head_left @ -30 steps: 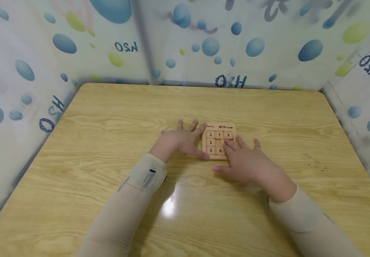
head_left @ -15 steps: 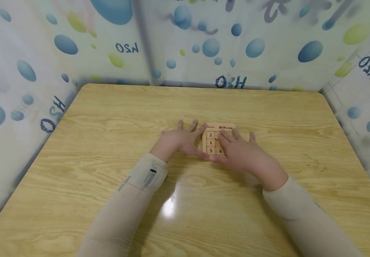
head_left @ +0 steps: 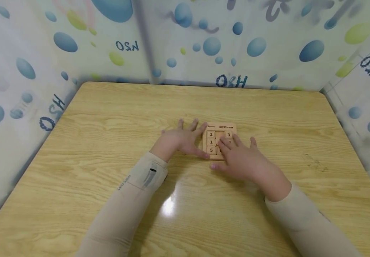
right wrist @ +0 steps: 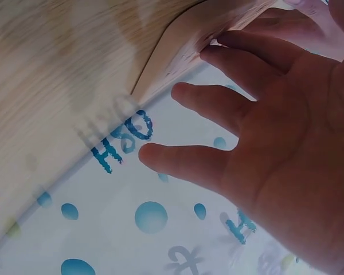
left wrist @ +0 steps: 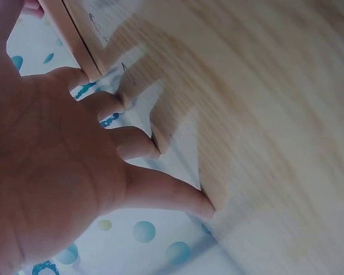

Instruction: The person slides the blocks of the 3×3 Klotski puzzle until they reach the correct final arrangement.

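A square wooden number slide puzzle [head_left: 216, 126] lies flat on the table in the head view. Its tiles 2, 1 and 5 run down the left column, and tile 3 [head_left: 228, 134] is at the top right. The top middle slot is a gap. My left hand [head_left: 182, 140] is spread beside it, thumb at the near left corner and index finger at the far left corner. My right hand [head_left: 244, 160] reaches over the lower right part, its fingertips on the middle tile, with straight fingers. It hides several tiles. The puzzle's edge [left wrist: 74, 40] shows against my left index finger in the left wrist view.
The wood-patterned table [head_left: 124, 114] extends around the puzzle on all sides. A white wall covering [head_left: 188, 39] with blue and green spots stands behind it and along both sides. A bright light reflection [head_left: 169, 206] lies on the near tabletop.
My right hand first moved up and left over the 7 tile, then back toward me. The gap shifted from the centre to the top middle slot. My left hand stayed still.
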Demonstrator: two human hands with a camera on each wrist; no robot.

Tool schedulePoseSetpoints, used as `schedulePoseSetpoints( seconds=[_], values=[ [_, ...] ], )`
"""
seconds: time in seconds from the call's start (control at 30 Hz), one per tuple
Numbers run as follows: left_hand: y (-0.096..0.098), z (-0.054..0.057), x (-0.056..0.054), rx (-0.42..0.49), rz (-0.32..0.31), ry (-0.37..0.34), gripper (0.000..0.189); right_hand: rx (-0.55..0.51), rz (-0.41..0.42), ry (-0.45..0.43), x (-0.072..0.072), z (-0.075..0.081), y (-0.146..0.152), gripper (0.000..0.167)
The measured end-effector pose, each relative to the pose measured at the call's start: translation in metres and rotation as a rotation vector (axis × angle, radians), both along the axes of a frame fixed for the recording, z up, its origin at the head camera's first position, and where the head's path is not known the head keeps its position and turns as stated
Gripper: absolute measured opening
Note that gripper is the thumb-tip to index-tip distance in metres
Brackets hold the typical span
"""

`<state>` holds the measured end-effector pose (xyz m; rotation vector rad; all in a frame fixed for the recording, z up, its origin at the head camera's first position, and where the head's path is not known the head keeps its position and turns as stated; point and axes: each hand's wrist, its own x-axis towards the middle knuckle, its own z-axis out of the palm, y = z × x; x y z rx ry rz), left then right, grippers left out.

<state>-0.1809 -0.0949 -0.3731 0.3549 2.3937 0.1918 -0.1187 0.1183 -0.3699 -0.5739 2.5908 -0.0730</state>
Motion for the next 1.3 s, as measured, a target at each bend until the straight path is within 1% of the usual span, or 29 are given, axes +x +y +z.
schedulePoseSetpoints(
  seconds=[0.13,0.27,0.37,0.53,0.63,0.83,1.07,1.3],
  values=[
    [0.000,0.000,0.000,0.003,-0.003,-0.003,0.120,-0.006,0.004,-0.005,0.006,0.002,0.000,0.091],
    [0.000,0.000,0.000,0.003,-0.003,-0.002,0.120,-0.010,0.005,-0.010,0.007,0.004,0.000,0.091],
    [0.000,0.000,0.000,-0.004,-0.005,0.003,0.119,-0.025,0.008,0.004,0.004,0.004,-0.001,0.091],
    [0.001,0.001,-0.001,-0.011,-0.006,-0.002,0.117,-0.044,0.017,0.035,-0.011,0.001,-0.005,0.092],
    [0.001,0.002,-0.001,-0.011,-0.007,-0.010,0.117,-0.052,0.022,0.020,-0.017,0.000,-0.009,0.091],
    [0.001,0.004,-0.001,-0.017,-0.009,-0.015,0.117,-0.049,0.032,0.000,-0.020,0.000,-0.013,0.090],
    [0.000,0.004,0.000,-0.022,-0.006,-0.017,0.117,-0.031,0.000,-0.033,-0.021,-0.001,-0.010,0.090],
    [0.000,0.002,0.000,-0.020,-0.013,-0.004,0.120,-0.021,-0.015,-0.041,-0.023,-0.002,-0.005,0.092]
  ],
)
